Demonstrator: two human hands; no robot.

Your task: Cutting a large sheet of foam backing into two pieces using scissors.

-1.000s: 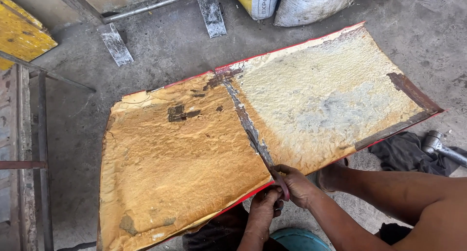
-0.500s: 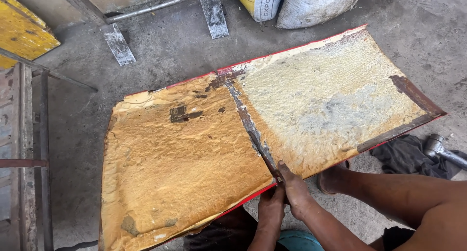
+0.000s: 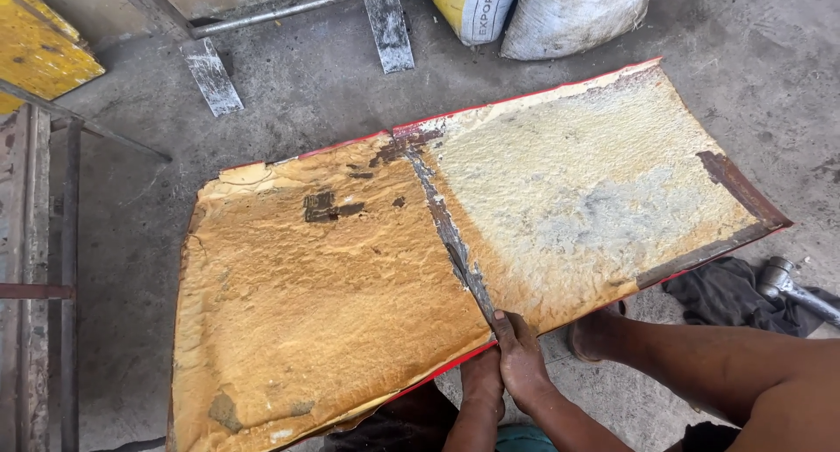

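A large bent panel (image 3: 332, 303) lies on the concrete floor. It has red edges and a coat of orange-yellow foam, paler on its right half (image 3: 595, 189). A rusty metal strip (image 3: 433, 198) runs down its middle. My right hand (image 3: 523, 360) is at the panel's near edge, closed on a thin dark blade (image 3: 468, 273) that lies along the strip and points away from me. My left hand (image 3: 481, 389) sits just below and left of it, pressed against it with its fingers curled. What the left hand holds is hidden.
A foot (image 3: 597, 331) rests by the near edge. A hammer (image 3: 792, 286) lies on a dark cloth (image 3: 722, 294) at the right. Two sacks (image 3: 525, 10) stand at the back, with metal stand legs (image 3: 210, 74) nearby. A rusty frame (image 3: 44, 286) and a yellow board (image 3: 39, 54) are at the left.
My hands have slid a little up to the panel's edge, and the blade now reaches farther along the middle strip. The panel has not moved.
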